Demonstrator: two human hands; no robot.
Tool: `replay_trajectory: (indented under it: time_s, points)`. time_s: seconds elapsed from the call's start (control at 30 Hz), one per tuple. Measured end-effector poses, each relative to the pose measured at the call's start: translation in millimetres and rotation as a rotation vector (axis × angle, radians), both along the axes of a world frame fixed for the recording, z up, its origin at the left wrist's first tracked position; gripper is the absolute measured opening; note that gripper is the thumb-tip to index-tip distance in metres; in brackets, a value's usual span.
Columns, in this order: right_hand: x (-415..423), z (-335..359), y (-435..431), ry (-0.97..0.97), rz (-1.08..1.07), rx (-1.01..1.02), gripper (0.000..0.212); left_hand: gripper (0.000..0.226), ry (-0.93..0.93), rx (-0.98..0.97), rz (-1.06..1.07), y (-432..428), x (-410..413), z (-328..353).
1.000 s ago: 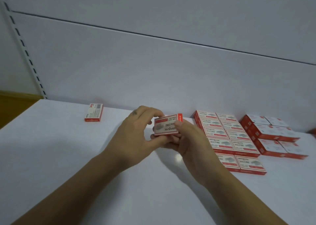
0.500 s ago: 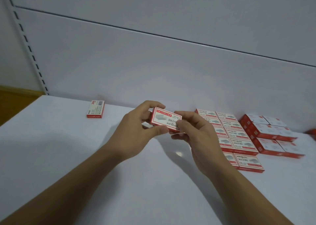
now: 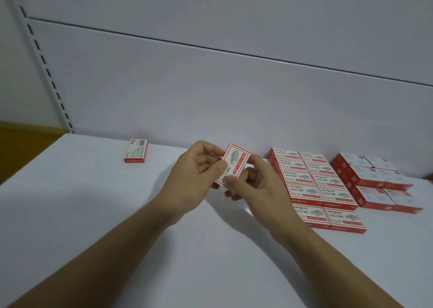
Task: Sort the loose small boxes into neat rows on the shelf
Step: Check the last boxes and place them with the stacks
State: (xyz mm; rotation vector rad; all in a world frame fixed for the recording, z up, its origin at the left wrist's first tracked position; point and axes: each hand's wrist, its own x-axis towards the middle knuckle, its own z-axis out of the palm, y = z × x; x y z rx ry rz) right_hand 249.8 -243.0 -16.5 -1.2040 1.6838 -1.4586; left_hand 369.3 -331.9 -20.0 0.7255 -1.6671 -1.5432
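Hands meet above the middle of a white shelf (image 3: 93,214), seen from my head camera. My left hand (image 3: 194,179) and my right hand (image 3: 255,186) both grip one small red-and-white box (image 3: 234,165).

The box is lifted clear of the shelf. It is tilted, its long side running from lower left to upper right and its printed face turned up toward me. My left thumb presses the near left edge of that face, and the other left fingers curl behind the box. My right thumb pins the lower end while a right fingertip rests at the upper right corner. The rest of the right fingers are folded underneath. Neither hand is free; each is closed round this one box.

To the left, well apart from my hands, a lone box (image 3: 136,150) lies flat near the back of the shelf with its barcode side up.

To the right, just beside my right hand, a block of matching boxes (image 3: 314,183) sits in two tidy columns, five rows deep, with printed faces up and edges touching. Red side walls show along its left flank.

Farther right, a second group of red-and-white boxes (image 3: 375,181) stands close to the first. It is too blurred for me to read the labels.

A pale back panel (image 3: 210,97) rises behind everything, crossed by a dark seam. A slotted upright (image 3: 44,64) runs down its left edge. A brown surface (image 3: 23,148) shows beyond the shelf's left corner.
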Motion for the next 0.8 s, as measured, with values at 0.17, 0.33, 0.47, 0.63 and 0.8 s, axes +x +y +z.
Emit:
replay_trajectory:
  time_s: [0.17,0.33,0.47,0.63,0.8]
  points:
    - [-14.8,8.8,0.2,-0.080,-0.056,0.009,0.013,0.013,-0.063,-0.152,0.013,-3.8,4.6,1.2]
    - [-16.7,8.3,0.8,-0.074,-0.039,0.030,0.016,0.016,-0.092,-0.201,0.008,-2.3,5.7,3.3]
    - [-19.4,8.5,-0.4,-0.180,-0.091,0.021,0.017,0.060,-0.278,-0.382,0.056,-2.4,7.5,-0.3]
    - [-22.7,6.8,-2.0,-0.196,-0.113,0.022,0.018,0.056,-0.335,-0.532,0.120,-8.3,7.6,-4.4]
    - [-27.0,3.6,1.8,0.337,-0.081,-0.005,0.051,0.043,-0.280,-0.542,0.136,-6.7,6.7,-3.9]
